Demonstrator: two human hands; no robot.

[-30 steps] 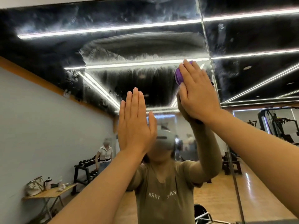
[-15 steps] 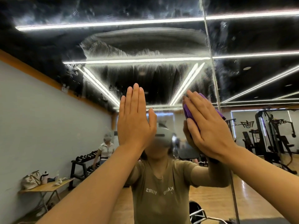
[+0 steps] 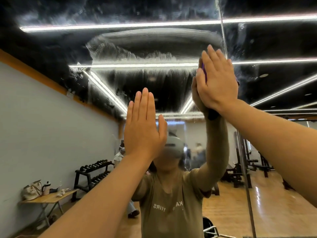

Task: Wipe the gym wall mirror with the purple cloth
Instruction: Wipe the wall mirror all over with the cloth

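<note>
The gym wall mirror (image 3: 151, 83) fills the view, smeared with whitish wipe streaks across its upper middle. My right hand (image 3: 217, 79) lies flat with straight fingers and presses the purple cloth (image 3: 203, 73) against the glass, high on the right beside the vertical seam. Only a thin purple edge of the cloth shows at the thumb side; the hand hides the rest. My left hand (image 3: 145, 125) rests flat on the mirror lower and to the left, fingers straight and together, holding nothing.
A vertical seam (image 3: 223, 35) splits the mirror panels just right of my right hand. Reflected in the glass are a dumbbell rack (image 3: 93, 174), a folding table with a bag (image 3: 49, 197), gym machines (image 3: 248, 165) and a person standing far back.
My right hand with the cloth went down the glass, then came back up to high beside the seam. My left hand stayed flat in place.
</note>
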